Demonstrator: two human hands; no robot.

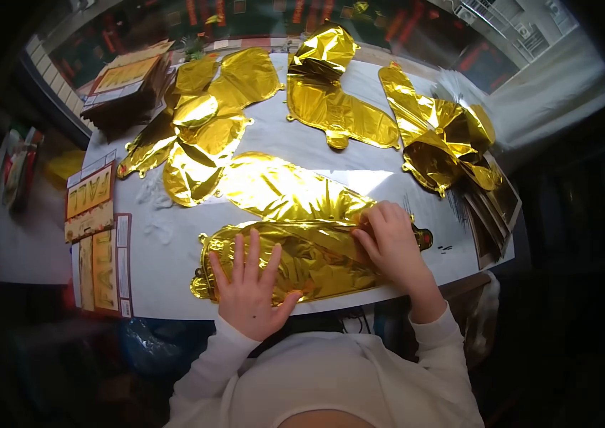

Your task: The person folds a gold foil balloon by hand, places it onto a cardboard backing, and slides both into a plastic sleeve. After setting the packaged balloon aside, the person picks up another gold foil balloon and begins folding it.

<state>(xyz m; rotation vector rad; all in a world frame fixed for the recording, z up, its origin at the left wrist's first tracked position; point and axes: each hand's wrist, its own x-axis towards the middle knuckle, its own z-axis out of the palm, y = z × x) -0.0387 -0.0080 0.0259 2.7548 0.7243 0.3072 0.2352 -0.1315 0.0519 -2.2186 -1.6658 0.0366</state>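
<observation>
A flat, uninflated gold foil balloon lies along the near side of the table, its surface creased. My left hand rests palm down on its left part, with the fingers spread. Toward the right end, my right hand has its fingers bent and closed on the balloon's upper edge; the fingertips are partly hidden. Just behind it lies another gold foil piece, shining brightly and touching the near balloon. A dark tab pokes out beyond my right hand.
More gold foil balloons lie at the back left, back middle and back right of the white table. Printed card packs and a tall card stack stand left. Brown cards lean at the right edge.
</observation>
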